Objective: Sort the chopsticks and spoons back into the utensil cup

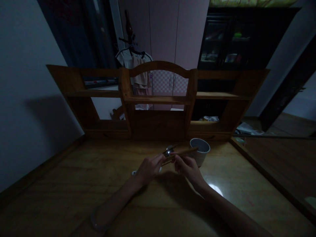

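Left hand (149, 169) and right hand (187, 167) pinch slim brown sticks (187, 151) toward the yellowish wooden desk's (61, 197) far edge, best steadied lightly, clear of that round grey cup (203, 155).

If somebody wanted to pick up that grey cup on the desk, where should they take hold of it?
The grey cup is probably best held by its outer wall, just under the rim, coming from the right. It stands upright and narrows downward, so the wider rim should help stop the grip slipping; in this view, the right hand and a brown stick overlap its left side.
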`<state>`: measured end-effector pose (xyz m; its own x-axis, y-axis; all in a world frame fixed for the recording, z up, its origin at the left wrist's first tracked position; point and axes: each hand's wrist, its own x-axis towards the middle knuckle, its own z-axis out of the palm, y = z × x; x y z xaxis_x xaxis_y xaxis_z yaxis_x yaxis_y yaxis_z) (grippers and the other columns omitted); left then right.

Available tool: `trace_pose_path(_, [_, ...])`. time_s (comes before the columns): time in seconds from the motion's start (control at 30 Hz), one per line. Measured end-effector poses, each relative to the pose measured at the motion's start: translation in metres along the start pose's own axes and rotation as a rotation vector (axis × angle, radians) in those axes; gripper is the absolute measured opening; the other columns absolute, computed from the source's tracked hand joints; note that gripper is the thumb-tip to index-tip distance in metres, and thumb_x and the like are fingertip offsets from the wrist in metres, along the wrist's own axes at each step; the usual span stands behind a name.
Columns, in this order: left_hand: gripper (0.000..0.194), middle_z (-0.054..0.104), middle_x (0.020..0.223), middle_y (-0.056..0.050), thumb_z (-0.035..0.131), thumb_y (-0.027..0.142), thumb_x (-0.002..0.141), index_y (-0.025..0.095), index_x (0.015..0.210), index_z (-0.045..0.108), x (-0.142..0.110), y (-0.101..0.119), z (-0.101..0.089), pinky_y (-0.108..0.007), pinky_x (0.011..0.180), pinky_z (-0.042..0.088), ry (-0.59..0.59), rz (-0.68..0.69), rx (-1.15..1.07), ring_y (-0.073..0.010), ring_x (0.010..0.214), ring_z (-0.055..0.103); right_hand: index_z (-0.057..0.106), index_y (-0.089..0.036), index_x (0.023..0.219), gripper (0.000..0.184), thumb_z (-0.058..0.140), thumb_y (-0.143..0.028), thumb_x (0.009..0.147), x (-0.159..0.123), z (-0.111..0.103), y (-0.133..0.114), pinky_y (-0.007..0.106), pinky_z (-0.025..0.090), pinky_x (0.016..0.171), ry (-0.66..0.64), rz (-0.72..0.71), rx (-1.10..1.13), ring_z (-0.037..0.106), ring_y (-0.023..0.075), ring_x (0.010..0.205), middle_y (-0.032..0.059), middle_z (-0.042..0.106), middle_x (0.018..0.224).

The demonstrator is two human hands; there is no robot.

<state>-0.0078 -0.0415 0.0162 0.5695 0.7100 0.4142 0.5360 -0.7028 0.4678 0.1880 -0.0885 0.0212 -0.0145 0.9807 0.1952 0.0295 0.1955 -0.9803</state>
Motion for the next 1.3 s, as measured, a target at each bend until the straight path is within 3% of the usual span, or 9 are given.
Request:
trace_pose_path(0.13, [0.033,0.065,0.095,-0.004,0.033,0.038,0.100,0.021,0.096,0.060,0.001,0.003,-0.001,-0.027,0.073,0.041,-0.004,-0.023,-0.036,-0.0171,0.084,0.061,0.059,-0.013,0.064,0.047,0.054,-0.054,0.087,0.000,-0.001,0.004,0.023,0.035,0.053,0.062,0.003,-0.158,0.049,0.0116,0.056,0.0013,0.054,0.058])
trace_pose_path(0.33, [0.029,0.066,0.094,-0.004,0.049,0.045,0.093,0.021,0.101,0.062,0.001,0.004,-0.001,-0.028,0.073,0.043,0.018,-0.017,-0.028,-0.0189,0.084,0.062,0.063,-0.013,0.069,0.048,0.052,-0.056,0.087,0.000,-0.002,0.006,0.024,0.036,0.052,0.098,-0.014,-0.240,0.050,0.0130,0.055,0.0006,0.053,0.056])
trace_pose_path(0.77, [0.025,0.066,0.106,-0.002,0.048,0.040,0.095,0.024,0.108,0.063,0.001,-0.003,0.002,-0.027,0.077,0.045,0.011,0.012,-0.007,-0.0191,0.092,0.063,0.060,-0.015,0.067,0.046,0.051,-0.054,0.088,-0.002,0.000,0.004,0.023,0.035,0.051,0.081,-0.021,-0.220,0.048,0.0127,0.054,0.0003,0.052,0.056])
trace_pose_path(1.3, [0.022,0.066,0.099,-0.003,0.052,0.034,0.093,0.022,0.107,0.064,0.000,-0.007,0.002,-0.025,0.073,0.045,0.000,0.050,0.054,-0.0167,0.086,0.062,0.059,-0.014,0.066,0.045,0.053,-0.053,0.088,0.000,-0.003,0.010,0.023,0.033,0.052,0.026,-0.006,-0.182,0.046,0.0113,0.053,-0.0006,0.050,0.054])
